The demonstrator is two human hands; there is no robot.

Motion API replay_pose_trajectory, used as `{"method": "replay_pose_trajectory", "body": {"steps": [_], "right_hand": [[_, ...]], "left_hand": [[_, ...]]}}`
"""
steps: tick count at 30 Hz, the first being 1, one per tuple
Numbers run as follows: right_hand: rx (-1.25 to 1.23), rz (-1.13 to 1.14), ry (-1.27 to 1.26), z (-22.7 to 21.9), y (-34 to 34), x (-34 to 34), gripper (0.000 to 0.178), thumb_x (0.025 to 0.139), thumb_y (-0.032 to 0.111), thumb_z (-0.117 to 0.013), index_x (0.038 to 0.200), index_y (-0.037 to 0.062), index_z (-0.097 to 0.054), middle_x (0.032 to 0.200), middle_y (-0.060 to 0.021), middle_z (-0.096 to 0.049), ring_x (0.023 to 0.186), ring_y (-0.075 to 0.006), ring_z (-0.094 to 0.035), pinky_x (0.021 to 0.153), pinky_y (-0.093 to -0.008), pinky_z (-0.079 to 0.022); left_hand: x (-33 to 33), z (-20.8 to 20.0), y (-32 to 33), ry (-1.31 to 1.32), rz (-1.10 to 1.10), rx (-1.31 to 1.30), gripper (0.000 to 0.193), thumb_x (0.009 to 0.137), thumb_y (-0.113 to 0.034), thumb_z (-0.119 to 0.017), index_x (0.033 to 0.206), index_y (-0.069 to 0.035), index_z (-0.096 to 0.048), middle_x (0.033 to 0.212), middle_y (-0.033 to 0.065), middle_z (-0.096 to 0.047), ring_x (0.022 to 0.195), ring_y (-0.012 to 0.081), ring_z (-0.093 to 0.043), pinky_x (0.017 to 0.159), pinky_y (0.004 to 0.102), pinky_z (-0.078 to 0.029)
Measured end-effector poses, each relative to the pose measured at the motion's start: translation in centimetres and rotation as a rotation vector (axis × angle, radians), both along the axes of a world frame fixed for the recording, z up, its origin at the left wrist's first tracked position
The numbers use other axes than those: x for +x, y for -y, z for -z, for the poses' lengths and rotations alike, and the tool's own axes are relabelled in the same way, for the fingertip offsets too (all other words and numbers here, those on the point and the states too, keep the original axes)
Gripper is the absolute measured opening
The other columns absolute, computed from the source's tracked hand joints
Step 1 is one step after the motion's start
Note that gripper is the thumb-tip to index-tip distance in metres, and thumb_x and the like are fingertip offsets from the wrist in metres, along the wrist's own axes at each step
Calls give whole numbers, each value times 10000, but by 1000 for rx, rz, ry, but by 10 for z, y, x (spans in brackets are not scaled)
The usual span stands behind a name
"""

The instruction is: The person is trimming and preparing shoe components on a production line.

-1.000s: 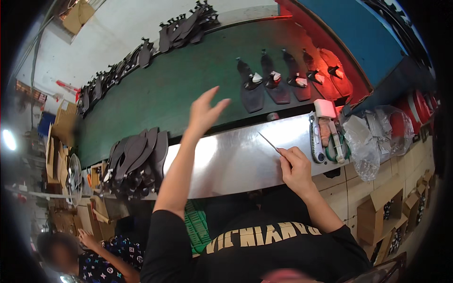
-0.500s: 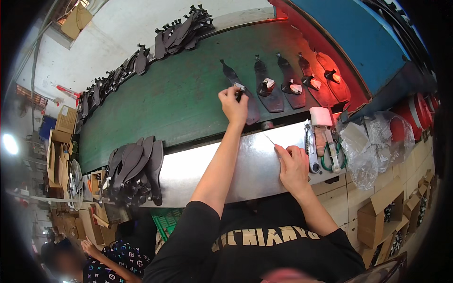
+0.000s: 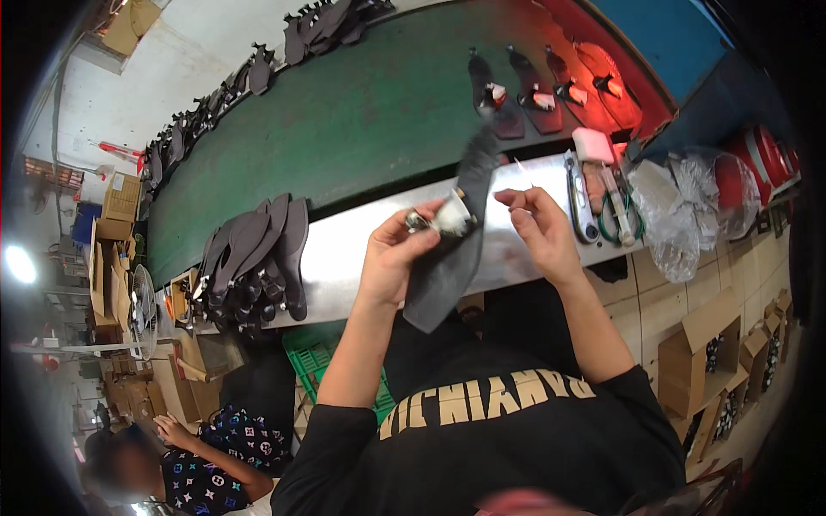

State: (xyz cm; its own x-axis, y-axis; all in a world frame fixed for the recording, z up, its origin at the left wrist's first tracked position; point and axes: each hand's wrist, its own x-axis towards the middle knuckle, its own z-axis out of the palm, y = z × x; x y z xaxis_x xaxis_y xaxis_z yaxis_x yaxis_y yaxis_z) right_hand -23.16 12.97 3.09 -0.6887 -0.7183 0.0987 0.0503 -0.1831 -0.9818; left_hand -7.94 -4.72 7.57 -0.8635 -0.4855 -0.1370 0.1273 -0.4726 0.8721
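Observation:
My left hand (image 3: 383, 262) grips a dark sandal upper on its sole (image 3: 447, 279), lifted and tilted over the metal ledge. A white wad and a shiny fitting show beside its fingers. Close to the sandal's right side, my right hand (image 3: 546, 232) pinches a thin pointed tool (image 3: 520, 165), mostly hidden by the fingers. Several similar sandals (image 3: 508, 120) lie in a row on the green conveyor belt (image 3: 361, 129) ahead, the right ones under red light.
A heap of dark soles (image 3: 249, 236) lies left on the metal ledge (image 3: 340, 258). To the right are a utility knife (image 3: 581, 202), green-handled scissors (image 3: 613, 225), a pale block (image 3: 592, 145) and a plastic bag (image 3: 667, 206). Another person (image 3: 215, 456) is at lower left.
My left hand has picked the leftmost sandal of the row up off the belt and brought it nearer. My right hand has risen slightly, toward it. The whole view has shifted.

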Motion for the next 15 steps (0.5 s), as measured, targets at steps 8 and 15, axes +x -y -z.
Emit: {"method": "replay_pose_trajectory", "body": {"steps": [8,15], "right_hand": [[-427,-221,381,-56,2,33,263,790,39,-684,943,67,-472,986,-19,-508,842,-108,-523,784,-257,-444],[84,-187,-288,-59,-14,75,450,741,16,-726,1169,13,-588,1017,-90,-648,948,-148,-610,855,-285,-472]], "left_hand": [[57,7,-22,10,55,170,239,813,45,-645,1051,28,-659,1238,170,-603,1073,230,-614,919,353,-514],[77,16,-19,-77,-37,85,335,862,52,-597,1192,3,-574,1181,179,-618,992,199,-645,796,313,-595]]}}
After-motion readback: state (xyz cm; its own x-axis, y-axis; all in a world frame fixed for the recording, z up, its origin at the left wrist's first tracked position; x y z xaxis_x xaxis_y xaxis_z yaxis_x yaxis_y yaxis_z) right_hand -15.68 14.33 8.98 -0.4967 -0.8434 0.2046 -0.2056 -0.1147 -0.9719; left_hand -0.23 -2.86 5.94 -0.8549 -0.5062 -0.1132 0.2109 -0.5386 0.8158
